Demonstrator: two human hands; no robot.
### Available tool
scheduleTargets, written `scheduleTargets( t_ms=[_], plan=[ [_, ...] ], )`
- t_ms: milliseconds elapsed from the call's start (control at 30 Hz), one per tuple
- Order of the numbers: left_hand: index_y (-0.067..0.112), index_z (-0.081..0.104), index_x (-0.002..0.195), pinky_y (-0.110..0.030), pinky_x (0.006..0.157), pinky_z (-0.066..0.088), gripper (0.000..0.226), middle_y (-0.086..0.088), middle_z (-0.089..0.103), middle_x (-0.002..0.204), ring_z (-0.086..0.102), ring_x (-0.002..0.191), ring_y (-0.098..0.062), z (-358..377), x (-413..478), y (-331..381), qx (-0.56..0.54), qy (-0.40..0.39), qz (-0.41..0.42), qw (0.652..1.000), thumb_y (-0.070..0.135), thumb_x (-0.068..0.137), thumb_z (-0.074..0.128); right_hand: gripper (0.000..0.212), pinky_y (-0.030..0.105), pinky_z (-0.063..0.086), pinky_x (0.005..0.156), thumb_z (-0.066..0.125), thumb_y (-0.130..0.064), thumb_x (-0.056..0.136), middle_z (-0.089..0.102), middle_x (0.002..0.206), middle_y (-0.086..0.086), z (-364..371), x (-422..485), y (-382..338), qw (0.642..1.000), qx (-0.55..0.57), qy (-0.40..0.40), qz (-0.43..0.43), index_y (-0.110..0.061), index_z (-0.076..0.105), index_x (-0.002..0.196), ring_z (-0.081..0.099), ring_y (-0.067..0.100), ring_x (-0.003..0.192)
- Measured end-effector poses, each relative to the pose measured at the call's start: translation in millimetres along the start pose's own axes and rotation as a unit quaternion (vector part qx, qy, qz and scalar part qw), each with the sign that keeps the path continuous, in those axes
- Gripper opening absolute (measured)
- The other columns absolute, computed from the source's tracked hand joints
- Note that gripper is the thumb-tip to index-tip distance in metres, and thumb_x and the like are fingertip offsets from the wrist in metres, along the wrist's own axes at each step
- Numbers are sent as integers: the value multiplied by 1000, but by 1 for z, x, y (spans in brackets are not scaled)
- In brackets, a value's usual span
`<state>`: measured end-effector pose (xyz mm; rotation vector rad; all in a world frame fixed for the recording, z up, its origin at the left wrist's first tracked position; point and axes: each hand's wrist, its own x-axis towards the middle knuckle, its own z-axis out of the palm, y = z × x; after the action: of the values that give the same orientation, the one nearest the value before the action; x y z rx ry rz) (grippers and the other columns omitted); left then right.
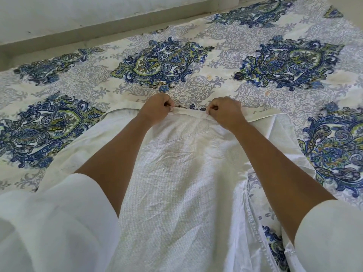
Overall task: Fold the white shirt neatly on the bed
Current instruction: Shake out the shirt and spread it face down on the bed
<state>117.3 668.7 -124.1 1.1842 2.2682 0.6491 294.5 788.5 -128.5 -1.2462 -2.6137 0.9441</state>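
The white shirt (182, 173) lies spread on the bed (216, 75), its back up and its collar at the far end. My left hand (157, 108) pinches the collar's left part, fingers closed on the cloth. My right hand (225, 110) grips the collar's right part the same way. Between the two hands the collar band is stretched straight. One sleeve runs out to the left, another folded part lies at the right. The shirt's lower end runs out of view at the bottom.
The bed carries a cream sheet with blue and green paisley medallions. A pale wall and ledge (98, 30) run along the far side. My own white sleeves (49, 222) fill the lower corners.
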Motion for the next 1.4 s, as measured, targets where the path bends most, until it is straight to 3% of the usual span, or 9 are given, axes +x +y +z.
scheduleTargets(
  t_ms=[167, 300, 467, 633, 833, 1000, 1100, 1233, 1400],
  plan=[
    [7, 57, 90, -26, 56, 31, 7, -2, 54, 82, 47, 78, -18, 6, 0, 4, 32, 16, -3, 999, 10, 92, 51, 20, 36, 22, 102, 45, -10, 91, 62, 100, 8, 5, -4, 1, 982, -163, 43, -82, -10, 65, 97, 48, 25, 105],
    [6, 63, 98, -24, 63, 36, 14, -4, 59, 89, 51, 82, -17, 7, 1, 9, 66, -11, 15, 998, 5, 90, 52, 19, 39, 21, 95, 46, -14, 86, 61, 87, 8, 12, -38, -5, 959, -164, 215, -84, -11, 64, 84, 56, 31, 91],
    [1, 64, 92, -25, 71, 37, 16, -11, 64, 98, 55, 84, -20, 5, 0, 14, 57, -1, 23, 998, 1, 87, 48, 33, 38, 27, 97, 55, -35, 90, 52, 119, 2, 24, -102, -7, 982, -173, -32, -71, -17, 56, 117, 45, 24, 114],
    [0, 60, 96, -32, 76, 40, 15, -13, 62, 103, 55, 93, -26, 9, -5, 20, 56, 27, 13, 998, 5, 90, 48, 23, 32, 23, 95, 47, -6, 89, 56, 108, 4, 28, -102, 3, 986, -146, -34, -75, -13, 63, 104, 50, 24, 107],
    [3, 60, 98, -36, 84, 43, 15, -13, 61, 107, 55, 98, -28, 9, -4, 20, 66, 37, -7, 997, 6, 90, 48, 27, 33, 23, 101, 45, -4, 87, 55, 106, -3, 19, -122, 8, 964, -208, -120, -114, -19, 63, 101, 49, 18, 105],
    [6, 66, 100, -29, 72, 41, 16, -10, 64, 101, 55, 87, -21, 10, 2, 25, 51, -16, 2, 999, 13, 89, 56, 20, 27, 46, 73, 49, -7, 93, 66, 96, 3, -25, -106, 15, 994, 92, 10, 52, -10, 67, 100, 57, 16, 78],
    [12, 69, 102, -27, 74, 42, 19, -4, 66, 99, 56, 88, -17, 14, 6, 35, 36, -59, 38, 997, 22, 88, 61, 24, 31, 46, 81, 46, -5, 92, 62, 109, 10, -57, -79, 37, 985, 28, 134, 101, -9, 65, 106, 59, 26, 94],
    [14, 70, 105, -29, 83, 42, 21, -2, 64, 97, 56, 93, -17, 24, 11, 50, 48, -128, 60, 989, 20, 87, 64, 40, 38, 42, 97, 49, -7, 90, 43, 131, 14, -75, -48, 68, 988, -62, 57, 132, -17, 54, 127, 48, 33, 117],
    [11, 69, 97, -28, 76, 37, 12, -2, 58, 84, 52, 84, -17, 31, 12, 62, 38, -174, 51, 983, 15, 85, 65, 44, 35, 47, 82, 61, -26, 88, 45, 126, 17, -88, -39, 94, 966, -53, 35, 252, -13, 49, 128, 56, 33, 106]
  ],
)
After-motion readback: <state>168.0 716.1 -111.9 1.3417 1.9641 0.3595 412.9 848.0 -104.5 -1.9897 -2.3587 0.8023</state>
